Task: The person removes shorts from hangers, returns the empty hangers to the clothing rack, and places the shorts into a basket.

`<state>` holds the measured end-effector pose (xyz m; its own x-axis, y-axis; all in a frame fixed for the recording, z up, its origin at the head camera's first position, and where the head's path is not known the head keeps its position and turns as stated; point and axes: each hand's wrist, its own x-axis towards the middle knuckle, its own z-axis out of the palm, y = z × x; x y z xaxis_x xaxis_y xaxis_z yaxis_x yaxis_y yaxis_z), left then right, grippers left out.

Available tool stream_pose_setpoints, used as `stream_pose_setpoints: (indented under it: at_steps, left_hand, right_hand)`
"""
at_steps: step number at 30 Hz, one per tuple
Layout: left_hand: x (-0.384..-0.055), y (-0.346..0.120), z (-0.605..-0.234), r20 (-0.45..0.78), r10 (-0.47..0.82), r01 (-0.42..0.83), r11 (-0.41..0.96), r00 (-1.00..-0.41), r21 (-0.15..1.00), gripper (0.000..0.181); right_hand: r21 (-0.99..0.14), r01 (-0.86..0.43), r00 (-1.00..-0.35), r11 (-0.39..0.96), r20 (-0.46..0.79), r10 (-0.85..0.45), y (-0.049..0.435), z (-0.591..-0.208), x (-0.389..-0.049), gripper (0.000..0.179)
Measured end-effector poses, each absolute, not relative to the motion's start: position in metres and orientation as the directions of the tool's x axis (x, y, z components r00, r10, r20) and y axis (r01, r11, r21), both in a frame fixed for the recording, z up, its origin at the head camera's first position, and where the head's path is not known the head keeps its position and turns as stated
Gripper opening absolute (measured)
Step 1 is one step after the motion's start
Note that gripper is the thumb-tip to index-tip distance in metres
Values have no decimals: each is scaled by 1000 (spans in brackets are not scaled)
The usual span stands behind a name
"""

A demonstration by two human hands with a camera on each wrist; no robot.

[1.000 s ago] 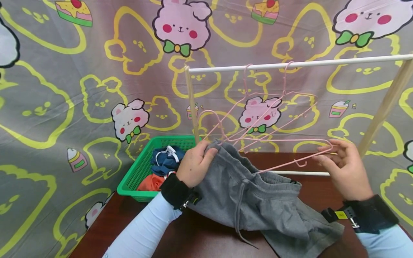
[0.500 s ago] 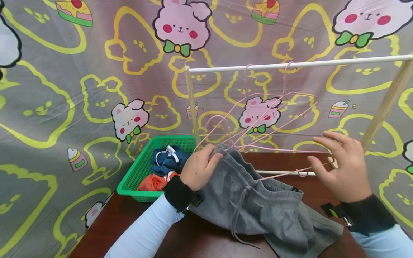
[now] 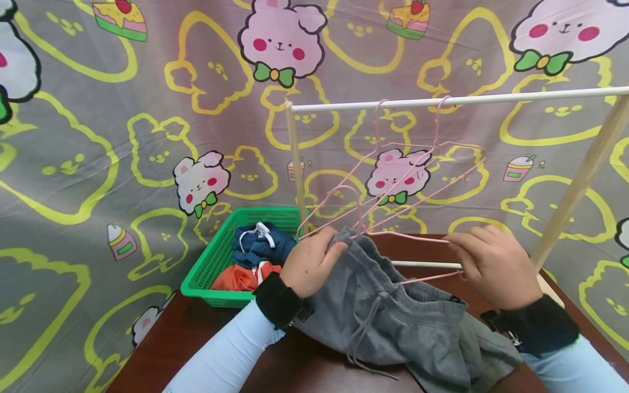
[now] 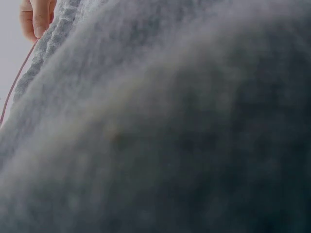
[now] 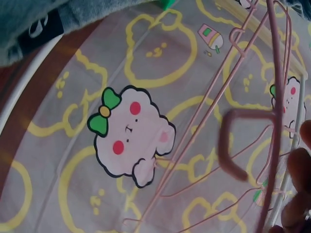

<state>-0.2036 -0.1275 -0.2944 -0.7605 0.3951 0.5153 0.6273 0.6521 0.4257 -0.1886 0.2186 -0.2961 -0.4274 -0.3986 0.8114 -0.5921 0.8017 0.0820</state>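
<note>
In the head view my left hand [image 3: 312,263] grips the waistband of the grey drawstring shorts [image 3: 388,322] at its left end, thumb on top. A pink wire clothes hanger [image 3: 408,237] runs into the waist opening, its hook standing up beside the left hand. My right hand [image 3: 496,267] pinches the hanger's right end, above the free side of the waistband. Grey fabric fills most of the left wrist view, with the right hand's fingers [image 4: 41,19] at the top. Close up in the right wrist view, the hanger's wire [image 5: 275,97] passes beside the fingertips.
Behind the hands stands a rack with a white rail [image 3: 516,98], where two pink hangers [image 3: 437,123] hang. A green basket [image 3: 196,284] at the left holds blue clothing [image 3: 270,248] and orange clothing [image 3: 236,278]. A patterned curtain hangs behind the brown table [image 3: 157,349].
My right hand let go of the hanger's end, opened, then moved left and pinched it again. The left hand and the hanger's hook have shifted slightly right and down.
</note>
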Motion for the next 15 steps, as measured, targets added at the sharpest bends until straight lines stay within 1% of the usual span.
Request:
stream_pose_setpoints:
  at_steps: [3, 10, 15]
  left_hand:
    - [-204, -128, -294, 507, 400, 626, 653, -763, 427, 26]
    - [-204, -130, -295, 501, 403, 625, 651, -766, 432, 25]
    - [-205, -133, -297, 506, 409, 634, 640, -759, 434, 25]
  right_hand:
    - [58, -601, -434, 797, 814, -386, 221, -299, -189, 68]
    - [69, -609, -382, 790, 847, -369, 224, -300, -192, 60]
    - [61, -591, -380, 805, 859, -343, 227, -300, -191, 61]
